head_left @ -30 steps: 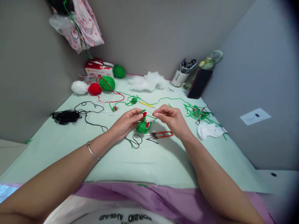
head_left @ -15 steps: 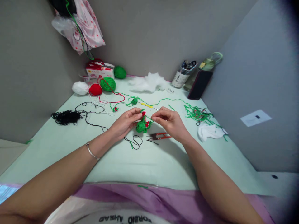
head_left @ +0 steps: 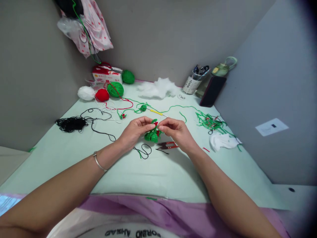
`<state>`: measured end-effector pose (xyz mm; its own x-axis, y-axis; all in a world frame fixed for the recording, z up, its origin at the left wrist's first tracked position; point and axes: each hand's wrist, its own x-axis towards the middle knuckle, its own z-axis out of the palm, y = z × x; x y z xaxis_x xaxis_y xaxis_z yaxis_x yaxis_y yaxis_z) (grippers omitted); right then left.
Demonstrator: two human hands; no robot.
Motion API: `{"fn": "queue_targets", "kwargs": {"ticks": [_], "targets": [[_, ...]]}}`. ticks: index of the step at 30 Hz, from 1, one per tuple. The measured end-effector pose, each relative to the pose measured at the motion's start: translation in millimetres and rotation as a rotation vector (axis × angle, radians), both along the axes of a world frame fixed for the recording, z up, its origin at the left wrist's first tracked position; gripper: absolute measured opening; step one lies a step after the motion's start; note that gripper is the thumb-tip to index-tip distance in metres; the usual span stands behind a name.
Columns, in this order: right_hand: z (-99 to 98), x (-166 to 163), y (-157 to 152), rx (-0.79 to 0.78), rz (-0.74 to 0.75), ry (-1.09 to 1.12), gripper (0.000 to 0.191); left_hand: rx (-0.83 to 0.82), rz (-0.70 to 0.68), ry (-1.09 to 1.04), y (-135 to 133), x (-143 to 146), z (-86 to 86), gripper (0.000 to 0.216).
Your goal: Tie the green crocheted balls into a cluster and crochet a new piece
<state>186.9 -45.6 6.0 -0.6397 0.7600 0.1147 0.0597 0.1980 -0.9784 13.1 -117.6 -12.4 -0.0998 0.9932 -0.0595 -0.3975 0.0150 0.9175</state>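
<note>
My left hand [head_left: 135, 132] is closed on a small green and red crocheted piece [head_left: 151, 136], with thumb and fingers pinching its upper part. My right hand [head_left: 174, 130] meets it from the other side, thumb and forefinger pressed together against the red edge. What those fingertips pinch is too small to make out. Red-handled thread snips [head_left: 167, 145] lie on the table just below the right hand. Behind the hands rests a crochet hook with a yellow grip [head_left: 156, 112], beside a small green crocheted ball [head_left: 143, 107].
Yarn balls in white [head_left: 86, 93], red [head_left: 102, 95] and green [head_left: 115, 89] sit back left, near tangled black yarn [head_left: 71, 124]. White stuffing [head_left: 158, 88] lies at the back. Green yarn scraps [head_left: 210, 121], a pen cup [head_left: 192, 82] and a propped phone [head_left: 213, 91] are right.
My right hand has moved in from the right until its fingertips meet the crocheted piece, which has turned slightly. A short red scrap now shows beside my right forearm.
</note>
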Motion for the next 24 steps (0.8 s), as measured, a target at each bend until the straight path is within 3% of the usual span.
{"fn": "queue_targets", "kwargs": {"ticks": [5, 14, 24], "targets": [[-2.2, -2.6, -0.1, -0.072, -0.008, 0.008, 0.02, 0.047, 0.086, 0.073, -2.1, 2.0, -1.8, 0.025], [-2.6, 2.6, 3.4, 0.018, 0.029, -0.006, 0.016, 0.048, 0.096, 0.079, -1.6, -0.3, -2.4, 0.027], [-4.9, -8.2, -7.0, -0.154, -0.058, 0.003, 0.023, 0.04, 0.068, 0.074, -2.1, 5.4, -8.7, 0.026]]}}
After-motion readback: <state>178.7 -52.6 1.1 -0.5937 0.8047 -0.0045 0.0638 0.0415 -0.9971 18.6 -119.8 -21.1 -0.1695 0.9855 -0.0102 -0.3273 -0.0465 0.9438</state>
